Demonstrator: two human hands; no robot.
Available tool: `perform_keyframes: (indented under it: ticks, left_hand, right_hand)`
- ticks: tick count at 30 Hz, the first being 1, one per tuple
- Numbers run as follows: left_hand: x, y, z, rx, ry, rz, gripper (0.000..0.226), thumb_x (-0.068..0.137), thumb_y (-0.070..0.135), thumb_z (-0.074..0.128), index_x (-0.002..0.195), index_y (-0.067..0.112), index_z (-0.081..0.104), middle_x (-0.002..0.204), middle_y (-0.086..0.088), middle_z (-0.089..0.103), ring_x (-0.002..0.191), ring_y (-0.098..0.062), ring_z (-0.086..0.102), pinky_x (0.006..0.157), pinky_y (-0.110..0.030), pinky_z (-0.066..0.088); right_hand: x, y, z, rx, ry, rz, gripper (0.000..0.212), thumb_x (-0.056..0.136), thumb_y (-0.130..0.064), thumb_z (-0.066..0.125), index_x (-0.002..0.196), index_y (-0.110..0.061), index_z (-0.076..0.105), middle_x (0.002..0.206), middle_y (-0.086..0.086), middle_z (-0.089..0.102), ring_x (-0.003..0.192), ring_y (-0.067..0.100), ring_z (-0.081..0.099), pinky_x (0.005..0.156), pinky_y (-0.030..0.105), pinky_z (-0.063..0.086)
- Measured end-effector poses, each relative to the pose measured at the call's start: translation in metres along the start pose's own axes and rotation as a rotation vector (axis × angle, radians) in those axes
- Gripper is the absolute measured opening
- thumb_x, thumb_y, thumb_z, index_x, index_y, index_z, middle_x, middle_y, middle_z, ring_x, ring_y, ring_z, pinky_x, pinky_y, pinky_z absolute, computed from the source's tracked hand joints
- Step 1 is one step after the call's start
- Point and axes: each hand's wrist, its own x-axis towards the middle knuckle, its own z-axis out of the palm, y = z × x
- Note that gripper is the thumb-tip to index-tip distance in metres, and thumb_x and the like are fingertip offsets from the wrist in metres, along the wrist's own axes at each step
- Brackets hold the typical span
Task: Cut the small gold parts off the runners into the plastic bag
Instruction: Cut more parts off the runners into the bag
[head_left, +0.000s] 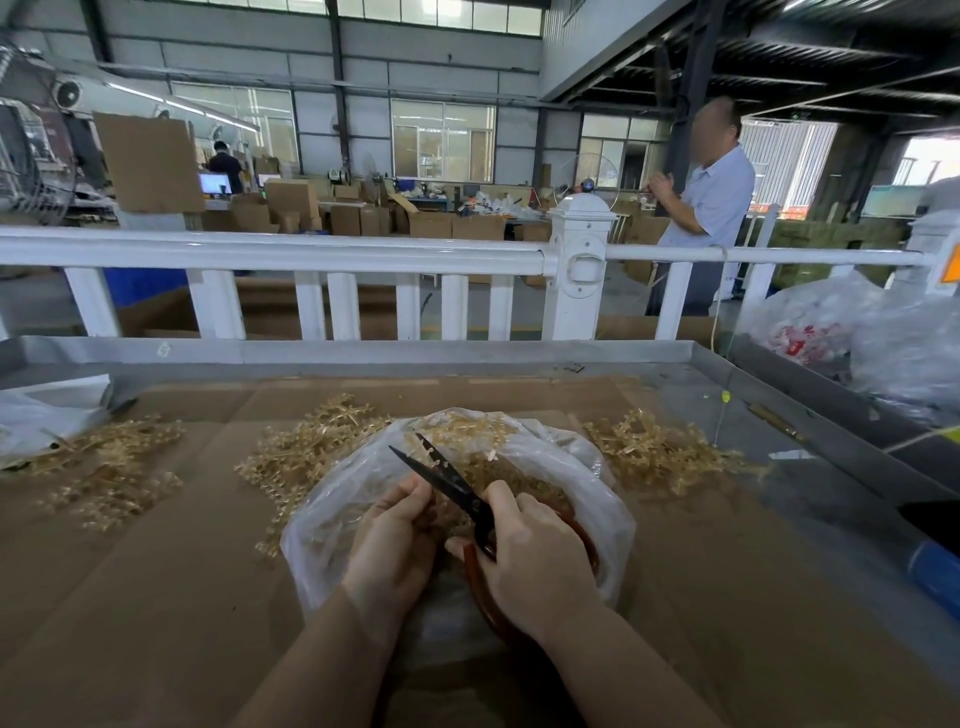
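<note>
Spreading across most of the view, the counter (675, 597) is lined with brown cardboard and edged by a grey metal rim, with a white railing (311, 257) behind it and a person in a light shirt (711, 208) standing beyond that. Gold runners lie in loose heaps on the cardboard: one pile at the left (111, 467), one near the middle (306, 452), one at the right (660, 452). A clear plastic bag (613, 525) sits open at the centre, gold pieces inside it. Over the bag, the right hand (540, 566) has its grip closed round the red handles of black scissors (447, 480), blades parted; the left hand (392, 545) pinches a gold runner piece (434, 512) beside the blades
</note>
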Motion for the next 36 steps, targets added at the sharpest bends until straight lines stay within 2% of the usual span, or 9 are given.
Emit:
perform_keyframes:
  ticks: [5,11,14,17,23,28,33,36]
  left_hand:
    - [-0.002,-0.006,0.002,0.113,-0.036,0.111,0.017,0.093,-0.003,0.049,0.084,-0.001,0.063,0.082,-0.018,0.070,0.072,-0.024,0.070,0.062,-0.030,0.059]
    - [0.003,-0.008,0.002,0.133,0.065,0.075,0.025,0.095,-0.006,0.044,0.079,0.003,0.062,0.070,-0.013,0.070,0.064,-0.021,0.070,0.055,-0.029,0.056]
    - [0.009,-0.007,0.000,0.075,0.151,0.047,0.027,0.096,-0.005,0.041,0.084,0.005,0.063,0.072,-0.011,0.070,0.068,-0.021,0.069,0.065,-0.033,0.054]
    - [0.014,-0.005,-0.003,0.027,0.207,0.004,0.024,0.097,-0.003,0.041,0.089,0.006,0.061,0.083,-0.012,0.065,0.074,-0.020,0.063,0.068,-0.028,0.049]
    - [0.016,-0.004,-0.003,-0.019,0.155,-0.057,0.020,0.099,0.000,0.041,0.100,0.004,0.061,0.094,-0.013,0.065,0.083,-0.020,0.063,0.077,-0.028,0.050]
    - [0.011,0.000,-0.001,-0.030,0.142,-0.093,0.021,0.099,0.001,0.042,0.095,0.004,0.063,0.091,-0.012,0.066,0.082,-0.020,0.062,0.080,-0.029,0.048]
    - [0.008,0.003,0.002,-0.041,0.127,-0.126,0.023,0.099,0.001,0.039,0.095,0.001,0.062,0.093,-0.013,0.064,0.084,-0.021,0.059,0.083,-0.030,0.046]
    - [0.009,0.004,0.001,-0.048,0.111,-0.148,0.024,0.100,0.003,0.037,0.097,-0.001,0.061,0.097,-0.016,0.063,0.088,-0.024,0.059,0.090,-0.033,0.045]
  right_hand:
    - [0.000,0.007,-0.003,0.005,0.017,0.017,0.046,0.086,-0.063,0.047,0.115,-0.027,0.046,0.100,-0.005,0.059,0.095,0.014,0.057,0.081,0.027,0.049]
    - [-0.004,0.008,-0.006,-0.001,-0.006,0.007,0.048,0.085,-0.063,0.049,0.118,-0.028,0.046,0.104,-0.006,0.059,0.099,0.014,0.054,0.083,0.028,0.048]
    - [-0.006,0.007,-0.006,-0.014,0.001,-0.011,0.048,0.085,-0.062,0.050,0.118,-0.027,0.048,0.102,-0.005,0.059,0.097,0.014,0.055,0.081,0.028,0.049]
    - [-0.007,0.006,-0.007,-0.027,-0.004,-0.015,0.047,0.085,-0.059,0.053,0.119,-0.027,0.048,0.103,-0.005,0.059,0.099,0.015,0.054,0.082,0.028,0.049]
    - [-0.003,0.004,-0.010,-0.047,-0.024,-0.013,0.047,0.089,-0.056,0.050,0.124,-0.026,0.045,0.107,-0.003,0.058,0.101,0.016,0.054,0.081,0.029,0.049]
    - [-0.001,0.001,-0.011,-0.054,-0.046,-0.006,0.049,0.092,-0.056,0.046,0.129,-0.025,0.040,0.111,-0.002,0.056,0.104,0.015,0.052,0.081,0.028,0.048]
    - [0.000,-0.002,-0.009,-0.061,-0.033,0.000,0.051,0.092,-0.053,0.048,0.131,-0.021,0.043,0.110,0.003,0.058,0.103,0.020,0.054,0.080,0.033,0.049]
    - [0.000,-0.004,-0.007,-0.073,0.008,-0.006,0.048,0.090,-0.052,0.053,0.126,-0.019,0.050,0.104,0.004,0.060,0.097,0.022,0.057,0.073,0.035,0.051]
